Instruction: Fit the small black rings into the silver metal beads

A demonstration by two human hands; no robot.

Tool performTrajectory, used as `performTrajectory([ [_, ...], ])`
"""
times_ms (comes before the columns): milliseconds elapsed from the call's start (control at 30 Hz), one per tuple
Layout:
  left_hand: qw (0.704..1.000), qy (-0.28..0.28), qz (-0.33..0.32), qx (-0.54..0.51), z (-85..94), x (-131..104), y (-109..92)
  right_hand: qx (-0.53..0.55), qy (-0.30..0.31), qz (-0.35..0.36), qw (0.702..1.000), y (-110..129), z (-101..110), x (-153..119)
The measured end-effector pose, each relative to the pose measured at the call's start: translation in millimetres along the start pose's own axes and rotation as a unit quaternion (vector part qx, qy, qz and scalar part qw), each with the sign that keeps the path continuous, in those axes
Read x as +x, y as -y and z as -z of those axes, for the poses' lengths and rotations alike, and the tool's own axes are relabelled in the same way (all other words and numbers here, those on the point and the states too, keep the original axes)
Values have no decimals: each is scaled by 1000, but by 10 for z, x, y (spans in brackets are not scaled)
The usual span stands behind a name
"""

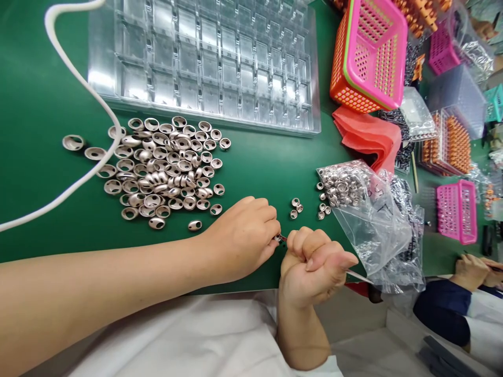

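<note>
My left hand (243, 235) is closed, its fingertips pinching a small silvery metal part (278, 238) just above the table's front edge. To its right, my right hand (314, 264) is a closed fist around a thin stick-like tool (359, 276). The tool's pale end sticks out past the thumb, and a dark reddish tip meets the part at the left fingertips. Most of the tool is hidden in the fist. Behind my left hand spreads a pile of satin silver oval metal rings (173, 167) with side holes. Several smaller metal pieces (294, 208) sit just beyond both hands.
A clear compartment tray (204, 57) stands behind the pile. A white cable (78, 78) crosses the left side. At right are a clear bag of metal parts (346, 186), red cloth (369, 136), stacked baskets (369, 52) and a pink basket (456, 212). A co-worker's hands (471, 271) show far right.
</note>
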State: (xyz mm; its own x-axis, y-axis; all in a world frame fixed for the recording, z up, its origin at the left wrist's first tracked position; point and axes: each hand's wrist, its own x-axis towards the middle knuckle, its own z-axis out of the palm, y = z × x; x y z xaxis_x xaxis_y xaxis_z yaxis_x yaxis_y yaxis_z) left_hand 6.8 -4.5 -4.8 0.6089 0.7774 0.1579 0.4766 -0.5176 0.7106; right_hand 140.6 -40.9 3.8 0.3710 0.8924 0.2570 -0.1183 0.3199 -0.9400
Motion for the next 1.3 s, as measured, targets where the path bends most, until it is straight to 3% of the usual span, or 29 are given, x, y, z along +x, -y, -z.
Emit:
performTrajectory([
  [667, 1000, -2, -3, 4, -19, -5, 10, -50, 49, 21, 997, 2, -63, 11],
  [933, 1000, 4, -2, 0, -22, 1, 3, -62, 33, -51, 996, 29, -97, 63],
  [1300, 999, 30, 14, -5, 30, -12, -16, 60, -79, -150, 984, 229, 144, 195],
])
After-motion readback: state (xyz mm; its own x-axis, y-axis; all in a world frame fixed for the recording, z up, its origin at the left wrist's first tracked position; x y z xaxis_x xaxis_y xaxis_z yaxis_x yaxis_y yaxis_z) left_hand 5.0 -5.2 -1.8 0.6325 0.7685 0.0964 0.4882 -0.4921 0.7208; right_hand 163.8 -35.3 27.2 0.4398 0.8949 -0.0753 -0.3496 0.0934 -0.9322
